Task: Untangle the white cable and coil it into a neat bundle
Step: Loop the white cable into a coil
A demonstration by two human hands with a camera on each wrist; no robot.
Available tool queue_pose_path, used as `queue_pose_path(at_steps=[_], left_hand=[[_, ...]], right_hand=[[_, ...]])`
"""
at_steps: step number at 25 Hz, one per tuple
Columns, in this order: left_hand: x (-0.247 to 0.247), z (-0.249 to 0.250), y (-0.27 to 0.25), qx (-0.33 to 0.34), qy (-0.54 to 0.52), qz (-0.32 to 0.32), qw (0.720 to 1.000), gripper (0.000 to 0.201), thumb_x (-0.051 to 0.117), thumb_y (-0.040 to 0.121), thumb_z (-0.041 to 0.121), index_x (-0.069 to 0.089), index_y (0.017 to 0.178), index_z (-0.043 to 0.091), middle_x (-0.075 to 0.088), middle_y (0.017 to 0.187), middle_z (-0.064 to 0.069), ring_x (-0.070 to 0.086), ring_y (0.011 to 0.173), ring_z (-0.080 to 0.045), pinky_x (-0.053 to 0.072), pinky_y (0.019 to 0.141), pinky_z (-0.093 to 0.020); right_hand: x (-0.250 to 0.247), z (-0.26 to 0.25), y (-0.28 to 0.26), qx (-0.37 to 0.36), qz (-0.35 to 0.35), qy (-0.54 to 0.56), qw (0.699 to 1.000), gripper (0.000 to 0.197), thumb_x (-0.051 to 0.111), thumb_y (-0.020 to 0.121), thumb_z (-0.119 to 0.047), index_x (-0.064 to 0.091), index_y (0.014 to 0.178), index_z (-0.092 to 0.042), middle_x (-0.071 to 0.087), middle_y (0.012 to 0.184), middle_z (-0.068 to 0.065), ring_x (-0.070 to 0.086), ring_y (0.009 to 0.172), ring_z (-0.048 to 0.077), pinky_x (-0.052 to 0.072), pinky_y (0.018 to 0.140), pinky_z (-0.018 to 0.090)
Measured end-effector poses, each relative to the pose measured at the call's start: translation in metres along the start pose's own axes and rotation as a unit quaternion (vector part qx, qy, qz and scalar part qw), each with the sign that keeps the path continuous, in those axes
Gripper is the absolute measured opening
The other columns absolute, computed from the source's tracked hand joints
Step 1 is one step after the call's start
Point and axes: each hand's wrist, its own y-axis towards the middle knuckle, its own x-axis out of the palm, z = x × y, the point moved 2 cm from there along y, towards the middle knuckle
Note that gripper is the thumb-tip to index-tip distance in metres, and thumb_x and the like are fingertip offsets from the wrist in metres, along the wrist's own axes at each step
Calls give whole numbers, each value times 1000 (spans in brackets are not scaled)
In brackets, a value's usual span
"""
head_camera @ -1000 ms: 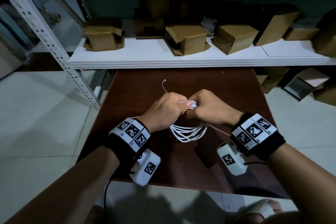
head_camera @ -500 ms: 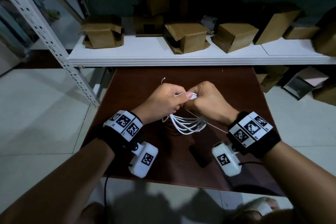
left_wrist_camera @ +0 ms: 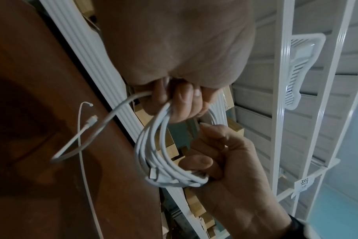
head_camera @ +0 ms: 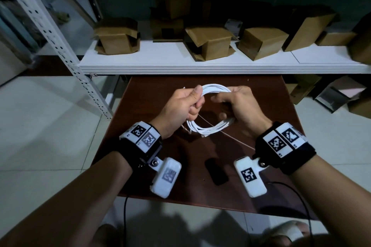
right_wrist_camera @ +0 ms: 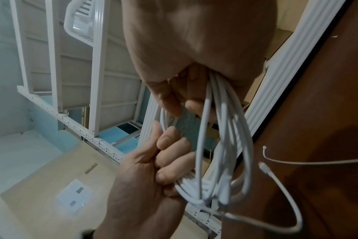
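The white cable [head_camera: 215,88] is wound into a ring of several loops, held above the brown table [head_camera: 164,90]. My left hand [head_camera: 197,99] grips the ring's left side, thumb on top. On the right side my right hand [head_camera: 222,106] curls round the loops. In the left wrist view the cable [left_wrist_camera: 151,145] runs from my left hand [left_wrist_camera: 174,103] down to the right hand [left_wrist_camera: 213,163], and a loose end with a connector [left_wrist_camera: 90,121] hangs free. The right wrist view shows the cable [right_wrist_camera: 225,145] between my right hand [right_wrist_camera: 186,100] and the left hand [right_wrist_camera: 165,163].
A thin white tie [head_camera: 232,139] lies on the table under the coil. A small black object [head_camera: 216,172] sits near the front edge. Behind the table is a white shelf [head_camera: 180,66] with several cardboard boxes [head_camera: 208,44]. A perforated metal upright [head_camera: 66,50] stands at the left.
My hands were pressed together pinching the top of the hanging loops. They have moved apart and the loops now stretch as an open ring between them.
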Motion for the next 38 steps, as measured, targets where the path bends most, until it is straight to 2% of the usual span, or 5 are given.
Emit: queue_pose_path(at_steps=[9,17,22,28,38], left_hand=[[4,-14,-3,27,363,-6,931,55,46,97,58,53,65,15,47,54,8,43,53,-13,40,57,-42],[7,-6,2,-8,106,-22,994,45,55,105,39,52,77,4,38,58,2,32,47,-6,25,45,-19],[1,-6,4,8,92,-27,995,38,49,107,32,47,75,11,36,61,6,29,52,-6,26,46,-16],[-2,-5,3,1,153,-15,988,39,51,101,40,51,71,16,35,62,-3,30,52,-11,24,46,-25],[10,-12,-3,-13,332,-69,941,46,53,98,53,53,69,17,47,57,7,43,54,-13,41,56,-45]], right_hand=[[-3,9,-4,-21,-123,-327,937,25,71,74,-5,63,51,-14,52,50,3,45,45,13,35,50,28],[-3,-4,-6,-16,-64,-151,986,12,66,70,-2,64,70,10,43,48,7,33,41,17,26,45,26],[-8,-11,-6,4,-38,-37,999,42,58,85,11,60,50,-13,44,41,-8,33,37,7,28,42,22],[-12,-4,1,-10,-80,-149,986,15,64,88,1,65,82,15,47,60,16,41,41,18,35,38,19],[-7,5,-4,-33,-150,-411,899,20,72,71,-16,63,54,-19,45,47,-7,40,45,11,35,46,26]])
